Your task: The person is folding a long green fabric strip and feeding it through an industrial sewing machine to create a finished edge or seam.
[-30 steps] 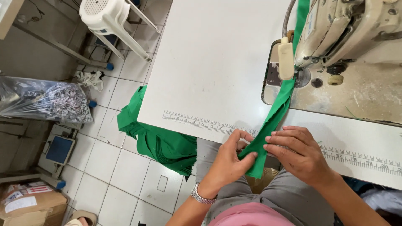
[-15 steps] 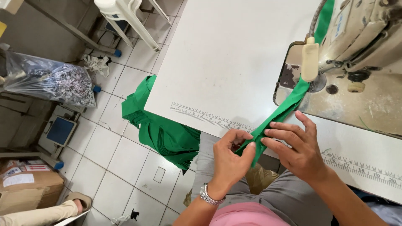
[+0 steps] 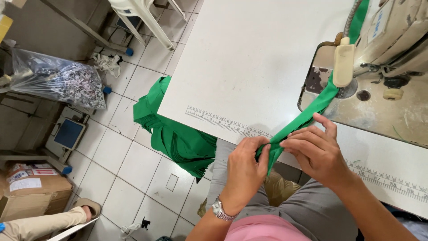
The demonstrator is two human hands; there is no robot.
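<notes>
I see my left hand point(image 3: 246, 167) and my right hand point(image 3: 314, 151) meeting at the near edge of the white counter point(image 3: 249, 58), both working one narrow green fabric strip point(image 3: 307, 117). My left grip is closed: thumb and fingers are pinched on the lower end of the strip, just over the counter's near edge, where the cloth hangs down toward my lap. My right grip is also closed on the strip, just beside the left, fingers curled over the top of the fold and pressing it flat. The two hands are almost touching. From my fingers the strip runs up and away across the counter to the sewing machine point(image 3: 392, 40) at the far right corner, passing under its cream-coloured front part.

A printed ruler strip point(image 3: 223, 120) lies along the near edge of the counter. A pile of green fabric point(image 3: 178, 138) hangs off the counter's left near corner onto the tiled floor point(image 3: 129, 151). There is a silver wristwatch point(image 3: 219, 209) on my left wrist. On the floor, well to the left, sit a clear bag of scraps point(image 3: 58, 82) and a cardboard box point(image 3: 31, 189).
</notes>
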